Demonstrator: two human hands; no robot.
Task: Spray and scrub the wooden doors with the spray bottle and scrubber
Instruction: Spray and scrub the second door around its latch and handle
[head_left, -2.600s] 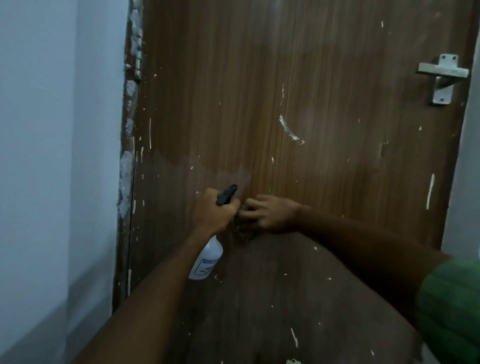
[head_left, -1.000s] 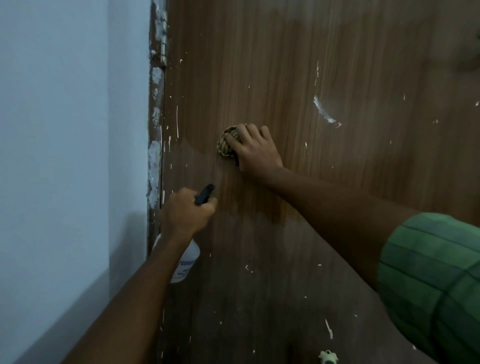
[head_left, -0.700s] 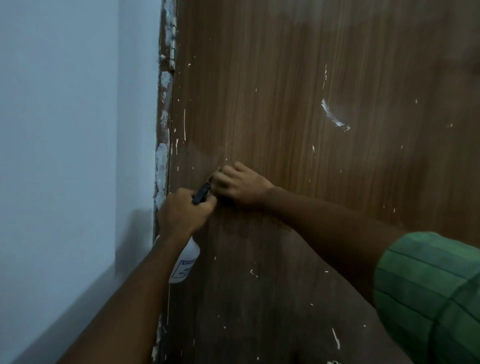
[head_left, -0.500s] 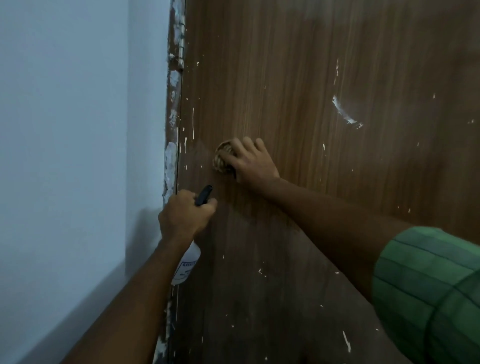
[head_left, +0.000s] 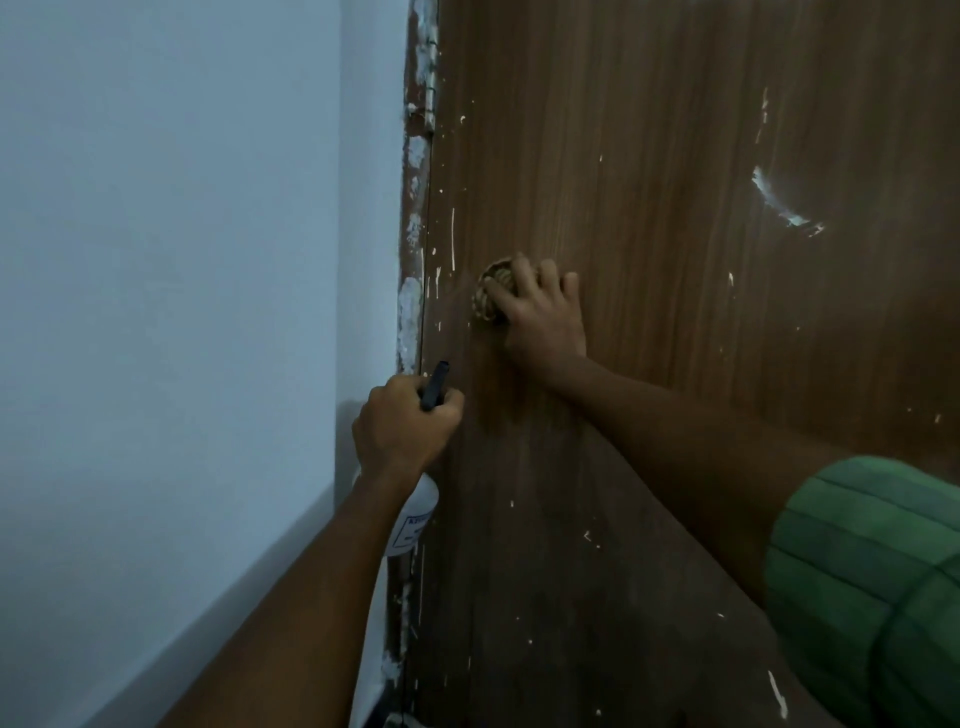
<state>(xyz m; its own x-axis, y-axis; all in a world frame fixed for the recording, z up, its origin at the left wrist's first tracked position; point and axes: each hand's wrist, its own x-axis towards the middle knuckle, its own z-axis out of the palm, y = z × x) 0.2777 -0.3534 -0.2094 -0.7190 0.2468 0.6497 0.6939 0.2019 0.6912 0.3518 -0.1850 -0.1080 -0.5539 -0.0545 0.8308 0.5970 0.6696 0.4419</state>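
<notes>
Two bare arms reach forward from the bottom edge. Nearest, on the right: a green sleeve (head_left: 872, 587), rolled up above the elbow.

Next, the left hand (head_left: 402, 426), low and close to the door's left edge. Fingers curled tight around the neck of the spray bottle (head_left: 413, 519). Black nozzle (head_left: 434, 385) poking up out of the fist and tilted toward the wood. White body with a label hanging down below the wrist. Probably light plastic, a bit slippery if wet, so best held at the thin neck, just like now. Cannot tell if a finger sits on the trigger.

Farther up, the right hand (head_left: 540, 314) lying on the wooden door (head_left: 649, 156). Fingers (head_left: 548, 270) spread out and laid over the scrubber (head_left: 488, 296), pushing it flat against the wood. Scrubber looks like a round, rough, woven ball, tan in color. Likely light and a little springy, so a flat push from behind works better than a pinch. Sits near the door's left edge, just above the bottle.

Darker, likely wet wood below the hands. Lots of small white paint specks all over, and one big white smear (head_left: 784, 205) up and to the right, well away from the scrubber. Plenty of door not yet scrubbed, most likely.

Farthest left: a chipped door frame (head_left: 413, 208) with a hinge (head_left: 428, 111), then a plain pale wall (head_left: 182, 260).
</notes>
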